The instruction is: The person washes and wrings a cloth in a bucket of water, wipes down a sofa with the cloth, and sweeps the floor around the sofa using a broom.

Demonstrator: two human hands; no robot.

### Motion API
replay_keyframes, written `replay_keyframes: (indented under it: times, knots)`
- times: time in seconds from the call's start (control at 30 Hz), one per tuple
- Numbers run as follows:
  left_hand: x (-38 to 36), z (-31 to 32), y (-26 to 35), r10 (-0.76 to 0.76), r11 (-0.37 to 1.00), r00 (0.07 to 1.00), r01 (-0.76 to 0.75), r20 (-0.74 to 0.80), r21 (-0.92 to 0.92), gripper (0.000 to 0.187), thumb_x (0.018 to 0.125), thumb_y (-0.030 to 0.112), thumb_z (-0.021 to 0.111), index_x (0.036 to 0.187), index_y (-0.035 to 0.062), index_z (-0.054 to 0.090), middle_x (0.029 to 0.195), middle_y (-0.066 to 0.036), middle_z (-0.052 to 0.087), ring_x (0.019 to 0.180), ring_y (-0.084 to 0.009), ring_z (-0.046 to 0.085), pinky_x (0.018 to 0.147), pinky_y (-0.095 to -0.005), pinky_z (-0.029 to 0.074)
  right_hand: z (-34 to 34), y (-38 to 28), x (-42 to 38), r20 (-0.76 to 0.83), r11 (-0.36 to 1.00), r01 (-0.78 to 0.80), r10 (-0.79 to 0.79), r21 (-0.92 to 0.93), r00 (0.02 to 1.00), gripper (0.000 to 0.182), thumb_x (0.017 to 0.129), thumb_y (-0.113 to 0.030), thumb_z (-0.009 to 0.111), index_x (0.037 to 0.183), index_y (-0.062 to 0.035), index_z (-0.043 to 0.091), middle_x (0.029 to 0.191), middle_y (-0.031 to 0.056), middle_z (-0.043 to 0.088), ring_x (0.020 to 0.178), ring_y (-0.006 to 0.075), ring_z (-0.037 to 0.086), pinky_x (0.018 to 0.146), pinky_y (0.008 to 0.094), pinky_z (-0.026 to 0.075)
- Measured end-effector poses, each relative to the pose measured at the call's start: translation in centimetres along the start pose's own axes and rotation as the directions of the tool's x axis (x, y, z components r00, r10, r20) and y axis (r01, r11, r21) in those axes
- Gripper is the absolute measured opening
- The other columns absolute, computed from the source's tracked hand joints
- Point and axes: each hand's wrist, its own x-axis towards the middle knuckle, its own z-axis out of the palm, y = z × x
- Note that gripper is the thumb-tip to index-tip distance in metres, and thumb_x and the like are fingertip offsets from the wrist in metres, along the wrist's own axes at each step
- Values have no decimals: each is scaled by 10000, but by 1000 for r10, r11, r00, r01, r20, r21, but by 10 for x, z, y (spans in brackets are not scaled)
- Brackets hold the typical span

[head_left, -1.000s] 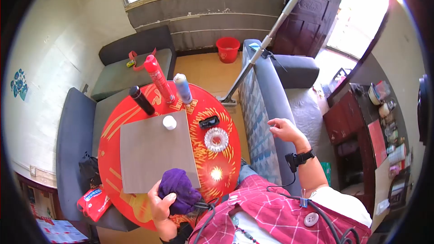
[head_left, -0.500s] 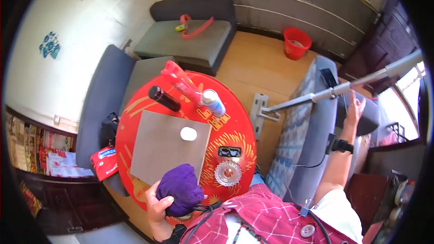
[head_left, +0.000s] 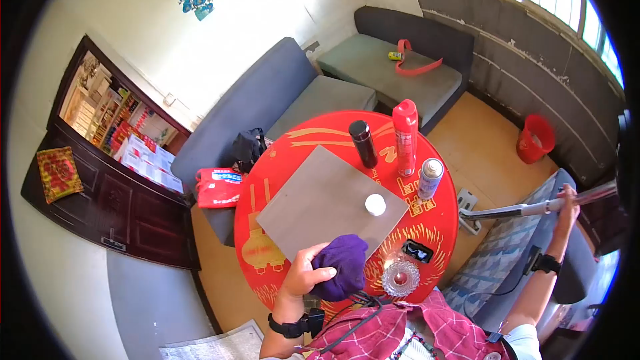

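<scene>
My left hand (head_left: 305, 272) is closed round a bunched purple cloth (head_left: 341, 267), held over the near edge of the red round table (head_left: 267, 253). My right hand (head_left: 568, 205), out at the right, grips the grey pole (head_left: 513, 211), which slants down to a flat metal base (head_left: 469, 212) on the floor. On the table, a grey-brown board (head_left: 320, 193) bears a white round object (head_left: 375, 205). Around it stand a black bottle (head_left: 363, 143), a red spray can (head_left: 405, 137) and a white-and-purple can (head_left: 430, 179). Nearer me are a small black device (head_left: 417, 251) and a glass ashtray (head_left: 401, 278).
Grey bench seats (head_left: 327, 103) line the wall behind the table, with a red strap (head_left: 419, 68) on one. A red bag (head_left: 219, 188) and a black bag (head_left: 249, 149) lie at the left. A red bucket (head_left: 535, 139) stands at the right, and a dark door (head_left: 120, 207) at the left.
The view has swung left, so the table appears further right and the door has come into sight. The purple cloth stays in my left hand; my right hand still holds the pole.
</scene>
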Motion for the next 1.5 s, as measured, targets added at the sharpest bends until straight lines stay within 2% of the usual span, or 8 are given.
replay_keyframes:
  times: [0.2,0.5,0.6,0.67,0.83,1.17,1.33,1.5]
  knots:
    - [9,-27,-8,-106,994,994,106,-11,4,537,704,99,667,1177,-108,522,1086,-117,623,985,-166,587,915,-296,440,127,-65,-17,269,984,44,4,-172,963,186,830,-245,655,844,-59,645,727,-37,538,690,61,485,612,220,352]
    - [83,18,-4,-409,912,898,405,-161,-59,633,630,143,643,1171,-150,498,1086,-197,623,963,-247,629,903,-342,471,226,-28,80,259,984,7,-53,177,964,157,824,-167,678,800,-30,605,642,8,573,577,77,535,550,224,409]
    - [118,52,17,-507,861,842,489,-183,-138,513,729,135,637,1169,-102,519,1042,-145,628,925,-204,605,846,-322,471,252,-23,106,253,986,-13,-30,165,967,161,824,-162,684,806,-22,607,644,2,564,570,78,535,552,224,426]
    - [136,62,19,-474,876,856,482,-208,-12,634,615,138,633,1161,-155,501,1058,-198,632,937,-250,639,884,-335,483,267,-18,120,244,986,-33,-8,161,970,155,818,-149,695,807,-21,609,644,-1,565,566,73,533,541,225,429]
    - [153,91,39,-524,851,810,490,-263,-187,564,695,119,632,1181,-131,493,1082,-174,615,967,-214,610,894,-318,460,288,-10,143,275,983,-66,16,173,961,150,819,-145,695,791,-30,604,634,-11,556,556,61,525,530,214,429]
    - [80,83,25,-436,896,825,434,-360,-92,511,728,114,598,1168,-127,506,1077,-155,619,960,-208,602,887,-304,450,305,-12,143,188,963,-67,17,260,982,194,798,-153,709,713,-48,570,572,-5,532,476,62,490,469,216,399]
    - [67,102,29,-402,914,820,384,-408,-131,481,730,98,586,1154,-120,522,1053,-134,627,938,-198,603,879,-298,451,274,-94,143,134,951,-5,-38,309,990,241,788,-178,724,670,-72,542,563,8,520,473,85,498,453,235,385]
    - [108,122,28,-452,892,863,434,-227,-124,467,725,110,603,1138,-102,548,1023,-118,633,913,-178,597,854,-293,457,272,-155,157,213,887,59,-174,458,961,265,793,-226,732,692,-68,544,573,24,533,485,94,512,470,229,411]
